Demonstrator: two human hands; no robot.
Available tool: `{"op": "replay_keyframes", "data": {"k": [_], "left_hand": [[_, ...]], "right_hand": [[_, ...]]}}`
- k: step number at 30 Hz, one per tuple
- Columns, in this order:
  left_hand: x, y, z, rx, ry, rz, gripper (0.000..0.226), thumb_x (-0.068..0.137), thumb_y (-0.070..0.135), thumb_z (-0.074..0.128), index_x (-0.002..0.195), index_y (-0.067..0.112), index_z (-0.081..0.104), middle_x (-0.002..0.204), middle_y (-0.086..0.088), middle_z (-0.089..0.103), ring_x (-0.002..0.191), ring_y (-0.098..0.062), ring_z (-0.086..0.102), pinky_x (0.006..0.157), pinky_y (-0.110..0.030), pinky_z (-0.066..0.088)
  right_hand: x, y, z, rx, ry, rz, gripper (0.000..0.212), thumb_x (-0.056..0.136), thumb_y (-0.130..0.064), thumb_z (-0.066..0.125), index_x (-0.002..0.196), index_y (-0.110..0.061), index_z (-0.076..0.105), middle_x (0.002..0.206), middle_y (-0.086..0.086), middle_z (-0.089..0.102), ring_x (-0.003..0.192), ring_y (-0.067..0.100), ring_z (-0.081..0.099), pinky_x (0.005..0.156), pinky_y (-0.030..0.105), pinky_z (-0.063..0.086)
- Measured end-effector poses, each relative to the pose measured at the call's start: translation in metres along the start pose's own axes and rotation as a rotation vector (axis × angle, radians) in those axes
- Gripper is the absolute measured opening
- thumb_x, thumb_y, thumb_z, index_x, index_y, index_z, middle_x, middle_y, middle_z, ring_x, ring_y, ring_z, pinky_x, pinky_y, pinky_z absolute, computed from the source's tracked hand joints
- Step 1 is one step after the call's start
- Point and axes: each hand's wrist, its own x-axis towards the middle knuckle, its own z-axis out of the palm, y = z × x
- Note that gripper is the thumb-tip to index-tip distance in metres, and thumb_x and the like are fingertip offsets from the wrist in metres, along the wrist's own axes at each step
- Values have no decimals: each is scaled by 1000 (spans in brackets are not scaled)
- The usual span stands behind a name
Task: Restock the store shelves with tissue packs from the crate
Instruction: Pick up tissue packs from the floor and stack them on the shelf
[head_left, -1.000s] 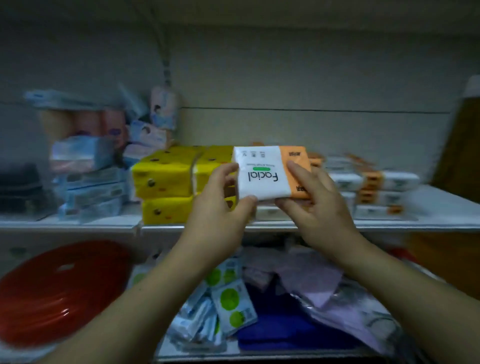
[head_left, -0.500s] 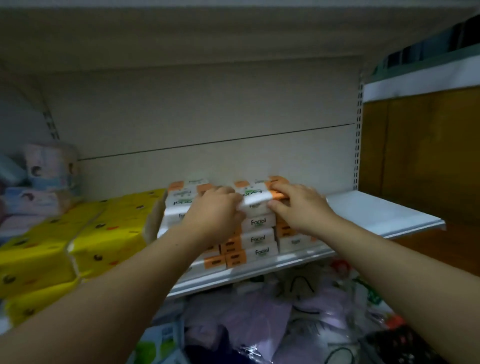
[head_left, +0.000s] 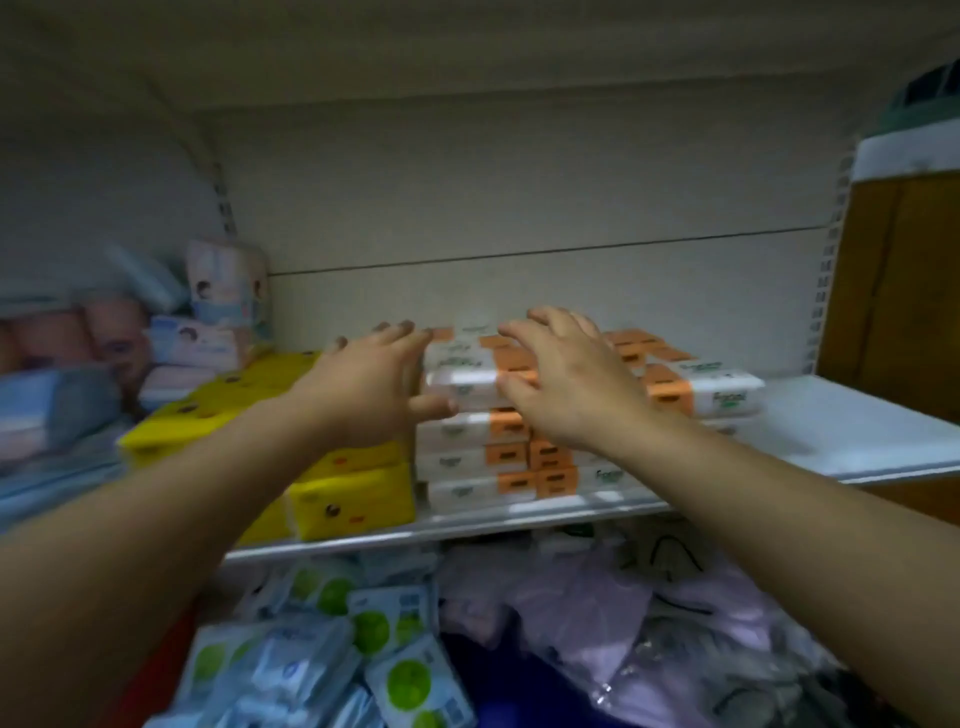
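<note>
Your shelf carries white-and-orange tissue packs, stacked just beside yellow packs. The top pack lies between your left hand and right hand, both spread loose, grasping nothing.

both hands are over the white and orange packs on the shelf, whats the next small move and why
Probably draw both hands back off the stack and reach for another pack. The left hand and right hand have spread, straight fingers and grip nothing, and the top tissue pack lies flat on the stack between them, so it looks placed.
</note>
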Motion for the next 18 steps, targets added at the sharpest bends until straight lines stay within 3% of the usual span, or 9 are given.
{"op": "replay_keyframes", "data": {"k": [7, 11, 18], "left_hand": [[-165, -134, 6, -179, 25, -240, 86, 72, 55, 65, 143, 18, 36, 153, -6, 28, 140, -20, 29, 113, -29, 22], [-277, -194, 35, -310, -47, -526, 71, 83, 33, 68, 143, 15, 36, 153, -5, 30, 140, -14, 28, 110, -20, 19], [-447, -251, 83, -450, -171, -921, 73, 85, 37, 65, 146, 20, 29, 154, -2, 26, 141, -17, 26, 111, -31, 26]], "right_hand": [[-37, -149, 85, 202, -4, -335, 50, 77, -43, 50, 115, -14, 64, 112, 13, 60, 108, 35, 54, 95, 43, 46], [-77, -249, 149, 242, -254, -471, 49, 86, -40, 57, 130, -20, 52, 126, 6, 51, 122, 27, 42, 105, 38, 34], [-163, -380, 252, 281, -565, -548, 51, 89, -39, 54, 136, -24, 44, 133, 5, 46, 125, 27, 39, 105, 37, 34]]}}
